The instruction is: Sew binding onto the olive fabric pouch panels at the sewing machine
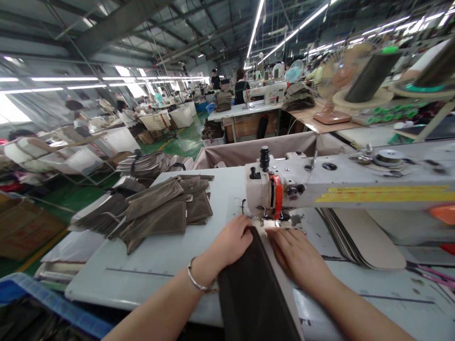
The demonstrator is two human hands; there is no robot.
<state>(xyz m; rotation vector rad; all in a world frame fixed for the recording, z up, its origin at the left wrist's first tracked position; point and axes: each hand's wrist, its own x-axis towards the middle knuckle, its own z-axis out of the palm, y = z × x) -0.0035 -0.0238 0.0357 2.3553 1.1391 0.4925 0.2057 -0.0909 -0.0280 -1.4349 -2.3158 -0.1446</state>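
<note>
A long dark fabric piece point(254, 289) with a pale strip along its right side runs from the sewing machine point(263, 187) toward me. My left hand point(231, 241), with a bracelet at the wrist, holds the left edge of this piece, thumb on top, just in front of the machine head. On the other side, my right hand point(298, 258) lies flat with fingers stretched out, touching the pale strip close to the presser foot. The needle area is partly hidden by the machine head and my fingertips.
Brown fabric pieces point(167, 208) lie piled on the left of the worktable point(142, 279). Under the machine arm sits a stack of pale rounded panels point(366, 241), with scissors point(430, 273) beside it. A blue crate point(60, 303) stands at lower left. Thread cones point(371, 76) rise at the right.
</note>
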